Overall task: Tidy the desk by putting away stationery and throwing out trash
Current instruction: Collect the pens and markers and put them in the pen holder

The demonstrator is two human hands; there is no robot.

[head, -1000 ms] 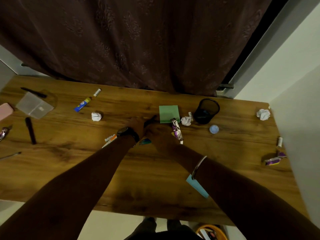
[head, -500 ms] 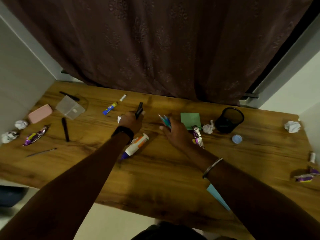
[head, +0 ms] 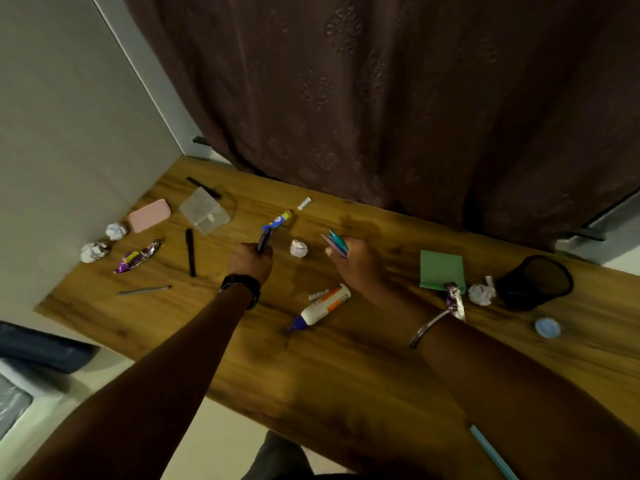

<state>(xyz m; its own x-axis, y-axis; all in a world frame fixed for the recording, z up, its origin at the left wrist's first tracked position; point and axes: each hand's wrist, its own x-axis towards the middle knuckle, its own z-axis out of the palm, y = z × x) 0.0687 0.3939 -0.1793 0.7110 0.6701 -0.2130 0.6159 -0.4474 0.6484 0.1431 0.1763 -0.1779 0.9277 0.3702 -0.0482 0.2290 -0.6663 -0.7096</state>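
Both hands have moved leftward since a second ago: the left hand (head: 250, 259) now grips a dark pen (head: 262, 241), the right hand (head: 353, 259) clutches several teal pens (head: 336, 241). The black mesh pen cup (head: 535, 282) waits at three o'clock on the wooden tabletop (head: 346, 368).

Wooden desk (head: 346, 375) bearing scattered items. Left: pink case (head: 149, 215), clear box (head: 205, 211), black pen (head: 190, 251). Right: green notepad (head: 441, 270), mesh cup (head: 535, 282), glue bottle (head: 320, 308).
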